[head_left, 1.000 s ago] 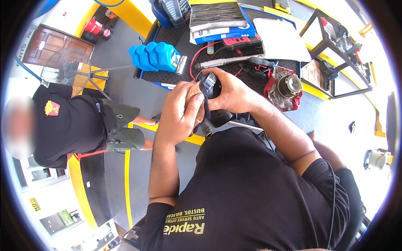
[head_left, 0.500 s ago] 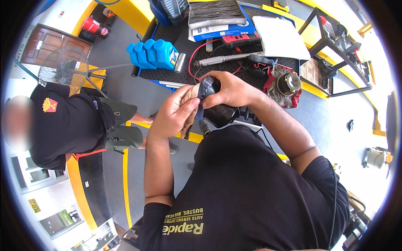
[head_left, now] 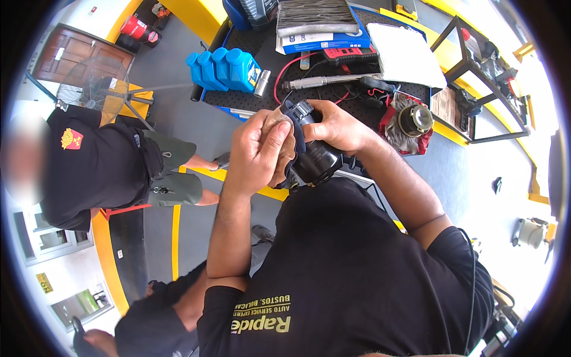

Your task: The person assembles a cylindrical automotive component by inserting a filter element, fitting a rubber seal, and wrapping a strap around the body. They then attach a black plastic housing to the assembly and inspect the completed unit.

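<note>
Head view, going from my left: a co-worker in a black shirt (head_left: pixel 95 160) stands beside a standing fan (head_left: pixel 95 89), well apart from my work. Next come four blue plastic bottles (head_left: pixel 223 68) in a row on the black perforated table (head_left: pixel 262 53). My left hand (head_left: pixel 259 152) is closed around a dark blue cloth (head_left: pixel 297 128), pressing it against the top of the black cylindrical canister (head_left: pixel 318 160). Compared with a second ago, this hand has slid from lower on the side up over the rim, and the canister sits a little lower and closer to my chest, so I judge the wiping has reached the upper end. My right hand (head_left: pixel 336 128) is clamped on the canister's far side, steadying it above the table's near edge. Further right lie a metal torque wrench (head_left: pixel 330 82), a red rag with a round brown part (head_left: pixel 413 119) on it, and a white folded cloth (head_left: pixel 404 53).
</note>
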A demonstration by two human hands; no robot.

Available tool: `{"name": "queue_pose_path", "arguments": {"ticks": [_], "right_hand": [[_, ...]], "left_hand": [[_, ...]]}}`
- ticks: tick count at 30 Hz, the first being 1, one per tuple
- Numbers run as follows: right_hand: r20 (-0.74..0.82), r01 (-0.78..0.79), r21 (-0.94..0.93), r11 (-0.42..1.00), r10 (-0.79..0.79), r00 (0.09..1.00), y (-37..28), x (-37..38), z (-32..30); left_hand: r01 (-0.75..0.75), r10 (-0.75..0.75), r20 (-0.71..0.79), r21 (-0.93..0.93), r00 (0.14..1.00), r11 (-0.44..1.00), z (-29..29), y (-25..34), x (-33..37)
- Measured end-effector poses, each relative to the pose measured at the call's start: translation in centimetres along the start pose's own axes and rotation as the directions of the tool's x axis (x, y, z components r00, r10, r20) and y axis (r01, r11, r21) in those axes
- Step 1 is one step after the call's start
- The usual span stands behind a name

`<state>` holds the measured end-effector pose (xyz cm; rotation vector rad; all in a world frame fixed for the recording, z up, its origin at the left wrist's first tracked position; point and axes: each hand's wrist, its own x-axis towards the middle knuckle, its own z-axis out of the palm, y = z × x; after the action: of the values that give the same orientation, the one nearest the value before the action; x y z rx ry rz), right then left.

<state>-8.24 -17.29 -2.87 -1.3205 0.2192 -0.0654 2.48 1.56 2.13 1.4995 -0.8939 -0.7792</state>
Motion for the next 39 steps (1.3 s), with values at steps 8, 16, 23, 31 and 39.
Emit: {"name": "queue_pose_path", "arguments": {"ticks": [8, 16, 23, 31, 39], "right_hand": [[0.133, -0.198, 0.446, 0.873, 0.154, 0.979, 1.0, -1.0, -1.4], [0.048, -0.044, 0.203, 0.978, 0.035, 0.998, 0.0, -1.3, -1.5], [0.041, -0.017, 0.154, 0.988, 0.011, 0.999, -1.0, -1.4, -0.6], [0.236, -0.328, 0.568, 0.755, 0.232, 0.944, 1.3, -0.7, -1.2], [0.126, -0.256, 0.346, 0.903, 0.225, 0.966, 0.4, -0.2, -1.4]], "left_hand": [[-0.011, 0.048, 0.102, -0.332, 0.994, 0.943, -1.6, -2.0, -0.7], [-0.107, 0.116, 0.009, -0.327, 0.993, 0.939, -0.1, -3.2, -0.6], [-0.153, 0.153, -0.073, -0.001, 0.986, 0.988, 1.1, -1.2, 0.5], [-0.06, 0.077, 0.099, -0.16, 0.992, 0.985, -1.2, -0.4, 0.6], [-0.106, 0.108, 0.002, -0.165, 0.994, 0.981, -0.3, -2.2, 1.0]]}}
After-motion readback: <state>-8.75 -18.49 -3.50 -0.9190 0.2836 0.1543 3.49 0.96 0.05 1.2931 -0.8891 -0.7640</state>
